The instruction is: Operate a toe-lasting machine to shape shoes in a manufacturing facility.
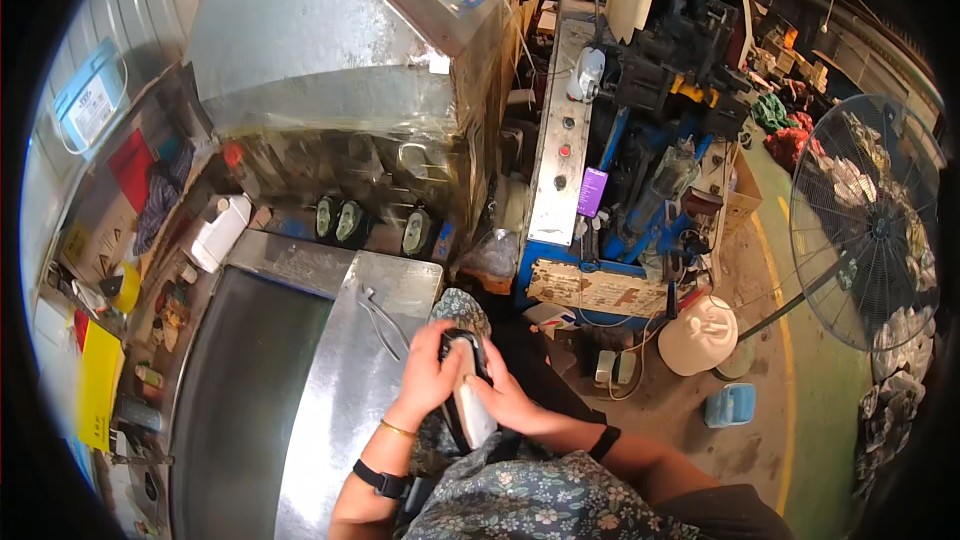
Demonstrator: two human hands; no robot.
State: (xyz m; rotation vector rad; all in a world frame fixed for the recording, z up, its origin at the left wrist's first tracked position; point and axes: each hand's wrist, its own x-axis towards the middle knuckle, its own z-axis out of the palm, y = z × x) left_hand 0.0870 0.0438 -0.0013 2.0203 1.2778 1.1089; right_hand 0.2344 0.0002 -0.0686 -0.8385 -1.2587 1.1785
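Observation:
Close to my lap, both hands are wrapped around a shoe [474,416] with a black edge and a pale inner or side surface. My left hand [428,375] grips it from the left near its upper end, fingers curled over the dark rim. My right hand [508,402] holds the opposite side, with the thumb pressed on the pale part. The fingers cover much of the shoe, so its exact shape is partly hidden. A pair of metal pliers [380,322] lies on the shiny metal tabletop [345,380] just beyond my left hand.
A dark conveyor belt [250,380] runs at left, below a metal-hooded machine [330,50] with several shoes [415,230] at its opening. A white jug [215,232] stands beside it. A blue-framed machine [640,180], cream canister [698,335], blue container [730,405] and large fan [878,228] are at right.

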